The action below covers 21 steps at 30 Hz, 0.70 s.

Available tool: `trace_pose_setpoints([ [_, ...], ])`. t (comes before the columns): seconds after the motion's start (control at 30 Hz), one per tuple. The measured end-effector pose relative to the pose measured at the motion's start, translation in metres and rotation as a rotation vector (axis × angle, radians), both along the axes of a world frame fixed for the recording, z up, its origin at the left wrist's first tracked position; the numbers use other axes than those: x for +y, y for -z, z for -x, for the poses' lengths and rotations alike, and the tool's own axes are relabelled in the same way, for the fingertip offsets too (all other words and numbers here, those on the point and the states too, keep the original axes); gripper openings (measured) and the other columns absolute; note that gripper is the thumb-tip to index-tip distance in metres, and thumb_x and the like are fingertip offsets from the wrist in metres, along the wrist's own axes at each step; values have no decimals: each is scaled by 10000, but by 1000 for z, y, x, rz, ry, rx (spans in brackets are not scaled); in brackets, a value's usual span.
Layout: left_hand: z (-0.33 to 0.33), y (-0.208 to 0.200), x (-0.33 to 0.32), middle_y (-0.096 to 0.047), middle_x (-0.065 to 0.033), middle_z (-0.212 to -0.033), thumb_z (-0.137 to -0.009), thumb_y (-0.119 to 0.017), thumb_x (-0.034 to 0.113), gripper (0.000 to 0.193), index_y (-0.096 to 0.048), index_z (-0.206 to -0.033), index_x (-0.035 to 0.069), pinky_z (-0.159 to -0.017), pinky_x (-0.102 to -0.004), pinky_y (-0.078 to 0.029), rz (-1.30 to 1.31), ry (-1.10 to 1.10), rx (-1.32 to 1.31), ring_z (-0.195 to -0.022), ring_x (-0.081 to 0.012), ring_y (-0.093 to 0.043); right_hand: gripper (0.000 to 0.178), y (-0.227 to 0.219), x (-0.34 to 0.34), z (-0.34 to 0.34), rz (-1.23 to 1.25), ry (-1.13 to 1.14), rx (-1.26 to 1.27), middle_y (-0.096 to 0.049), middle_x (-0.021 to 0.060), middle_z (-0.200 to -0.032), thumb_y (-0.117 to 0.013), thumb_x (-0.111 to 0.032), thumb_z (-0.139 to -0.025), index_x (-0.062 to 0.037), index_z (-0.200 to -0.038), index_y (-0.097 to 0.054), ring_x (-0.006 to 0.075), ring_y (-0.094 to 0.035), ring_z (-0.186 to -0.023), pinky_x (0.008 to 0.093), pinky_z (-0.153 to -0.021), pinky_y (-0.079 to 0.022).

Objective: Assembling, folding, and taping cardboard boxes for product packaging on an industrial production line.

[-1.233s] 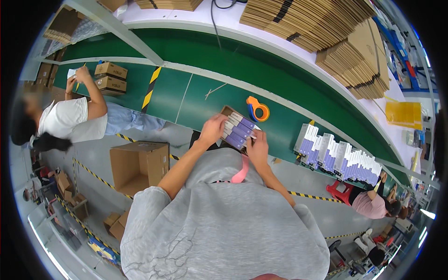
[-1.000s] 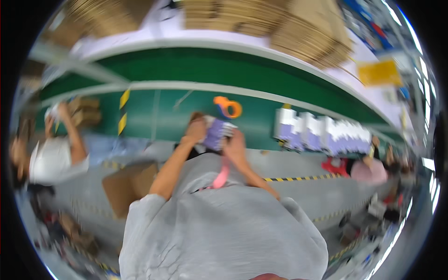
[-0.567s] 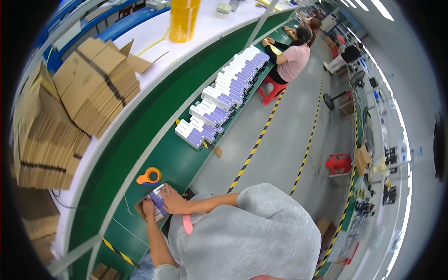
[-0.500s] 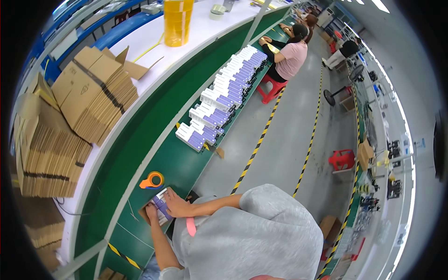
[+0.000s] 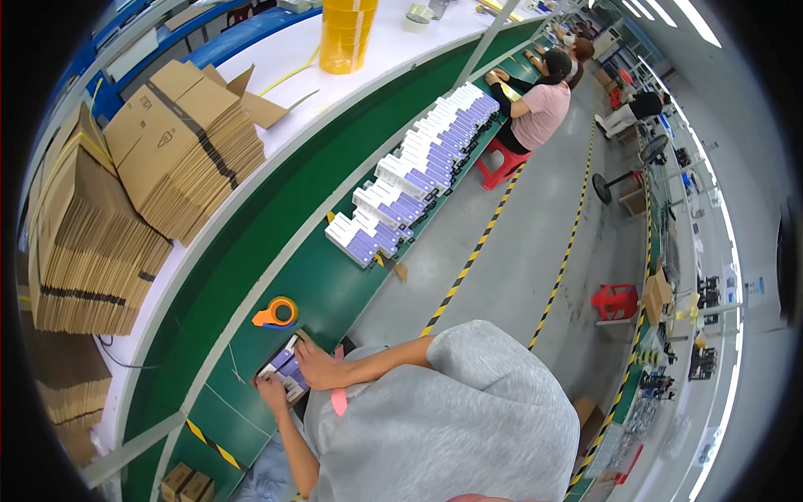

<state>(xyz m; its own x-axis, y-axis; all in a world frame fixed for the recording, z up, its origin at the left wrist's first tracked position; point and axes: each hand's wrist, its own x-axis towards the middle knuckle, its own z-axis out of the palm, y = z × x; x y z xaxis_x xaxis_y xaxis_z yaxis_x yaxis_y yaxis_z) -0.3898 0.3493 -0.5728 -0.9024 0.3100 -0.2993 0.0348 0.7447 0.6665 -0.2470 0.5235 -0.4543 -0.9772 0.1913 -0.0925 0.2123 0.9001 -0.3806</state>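
Small white-and-purple boxes [image 5: 287,369] sit packed side by side in a brown cardboard carton [image 5: 299,336] on the green bench, close to my body. My left hand [image 5: 269,390] grips the carton's near-left side, its fingertips partly hidden against the boxes. Over the right side of the boxes lies my right hand [image 5: 315,365], fingers stretched across their tops. A pink band hangs at my right wrist. Just beyond the carton rests an orange tape dispenser [image 5: 276,313].
Rows of white-and-purple boxes [image 5: 410,176] line the bench ahead. Flattened cartons [image 5: 188,142] are stacked on the white shelf at left, near a yellow tape roll stack [image 5: 346,38]. A person in pink [image 5: 539,113] sits farther along. Two small cartons [image 5: 187,484] lie at lower left.
The view has shifted slightly. My left hand has slid toward the near-left side of the carton, uncovering more of the boxes. My right hand stays on top of them.
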Motion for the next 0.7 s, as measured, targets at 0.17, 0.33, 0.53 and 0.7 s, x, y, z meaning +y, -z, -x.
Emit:
trace_pose_setpoints([
  [0.17, -5, 46, -24, -665, -261, -1048, -936, -528, 277, 394, -634, -1041, -87, -921, -472, -454, 90, -8, -124, -984, -428, -623, 419, 15, -7, 24, 207, 85, 55, -612, 251, -1099, -559, -133, -742, 110, -1076, -628, 425, -539, -1063, 485, -984, -413],
  [0.33, -10, 99, 14, -519, -337, -1266, -948, -482, 415, 580, -514, -1254, -76, -980, -542, -432, 244, 22, 155, -1163, -493, -511, 516, 38, -5, 33, 53, -78, -69, -437, 401, -1285, -589, -283, -877, 171, -1122, -580, 493, -461, -1186, 484, -1037, -382],
  [0.53, -47, -32, 26, -443, -412, -1278, -886, -590, 345, 710, -336, -1354, -124, -999, -523, -424, 110, -199, -68, -1191, -508, -476, 743, 78, 12, 35, 357, 21, -76, -355, 421, -1349, -547, -360, -924, 226, -1314, -309, 540, -409, -1219, 505, -1074, -338],
  [0.7, -74, -47, 1, -552, -352, -1123, -843, -614, 254, 532, -489, -1213, -108, -924, -491, -476, 50, -37, 108, -1044, -473, -566, 724, 86, -1, 38, 245, 20, -85, -410, 364, -1308, -571, -357, -908, 214, -1296, -350, 480, -439, -1213, 459, -1053, -382],
])
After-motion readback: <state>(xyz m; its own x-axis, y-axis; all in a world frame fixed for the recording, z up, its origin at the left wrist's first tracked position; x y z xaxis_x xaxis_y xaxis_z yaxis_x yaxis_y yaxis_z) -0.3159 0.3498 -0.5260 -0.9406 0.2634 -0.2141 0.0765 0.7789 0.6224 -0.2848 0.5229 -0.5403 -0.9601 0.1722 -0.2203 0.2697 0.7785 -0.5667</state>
